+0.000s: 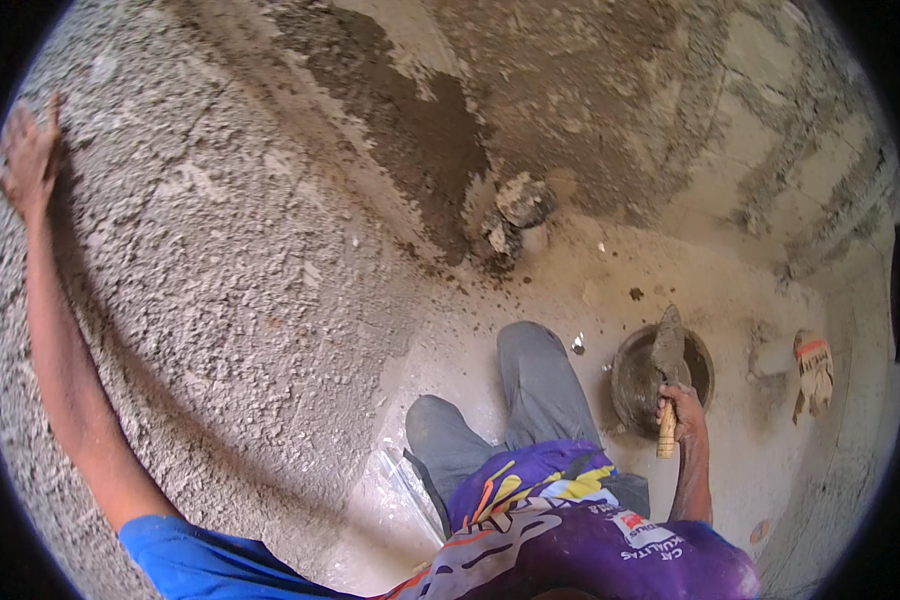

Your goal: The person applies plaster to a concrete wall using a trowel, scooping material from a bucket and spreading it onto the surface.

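Note:
My left hand (32, 155) is stretched far out to the left, its fingers spread against the rough grey plastered wall (240, 230). On the right, my right hand (682, 410) is closed round the wooden handle of a trowel (669, 345). The trowel's blade points away from me, coated in grey mortar. It hangs over a round dark bucket (627, 385), whose inside is partly hidden by the blade. A darker, wet-looking patch of mortar (440, 130) covers part of the wall ahead.
Lumps of rubble (523, 200) lie at the foot of the wall, with crumbs scattered around. A torn paper bag piece (815, 375) lies right of the bucket. Clear plastic sheeting (402, 485) is beside my left leg. My bent knees (540, 360) are between wall and bucket.

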Demonstrator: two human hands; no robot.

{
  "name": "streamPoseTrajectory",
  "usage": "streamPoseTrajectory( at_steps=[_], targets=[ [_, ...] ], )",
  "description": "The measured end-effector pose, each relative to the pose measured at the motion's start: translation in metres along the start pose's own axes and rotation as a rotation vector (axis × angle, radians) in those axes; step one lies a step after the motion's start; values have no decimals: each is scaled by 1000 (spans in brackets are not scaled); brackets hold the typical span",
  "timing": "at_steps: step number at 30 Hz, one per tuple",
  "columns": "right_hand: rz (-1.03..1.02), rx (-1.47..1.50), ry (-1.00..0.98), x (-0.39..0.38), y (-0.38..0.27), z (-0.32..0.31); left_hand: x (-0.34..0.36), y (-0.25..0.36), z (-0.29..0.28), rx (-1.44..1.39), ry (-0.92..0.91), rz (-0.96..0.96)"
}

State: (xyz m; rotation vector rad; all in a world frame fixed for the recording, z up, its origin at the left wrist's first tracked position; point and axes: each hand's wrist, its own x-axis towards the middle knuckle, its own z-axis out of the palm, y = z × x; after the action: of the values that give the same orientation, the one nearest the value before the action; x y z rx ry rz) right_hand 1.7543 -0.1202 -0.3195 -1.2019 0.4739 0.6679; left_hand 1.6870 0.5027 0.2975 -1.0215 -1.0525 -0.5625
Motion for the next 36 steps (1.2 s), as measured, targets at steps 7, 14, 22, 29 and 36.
streamPoseTrajectory(
  at_steps=[7,14,22,29,36],
  targets=[
    [-200,393,-177,-6,-81,96,-5,11,-7,-219,117,-163],
    [-479,650,-348,-5,-140,185,-3,12,-5,-347,181,-136],
    [-639,740,-178,-90,-234,299,0,-5,-23,-277,17,-45],
    [-661,120,671,-124,-302,511,14,-15,-17,-849,-27,42],
    [-729,-393,28,-321,-375,623,-15,-87,-54,-1431,-422,102]
  ],
)
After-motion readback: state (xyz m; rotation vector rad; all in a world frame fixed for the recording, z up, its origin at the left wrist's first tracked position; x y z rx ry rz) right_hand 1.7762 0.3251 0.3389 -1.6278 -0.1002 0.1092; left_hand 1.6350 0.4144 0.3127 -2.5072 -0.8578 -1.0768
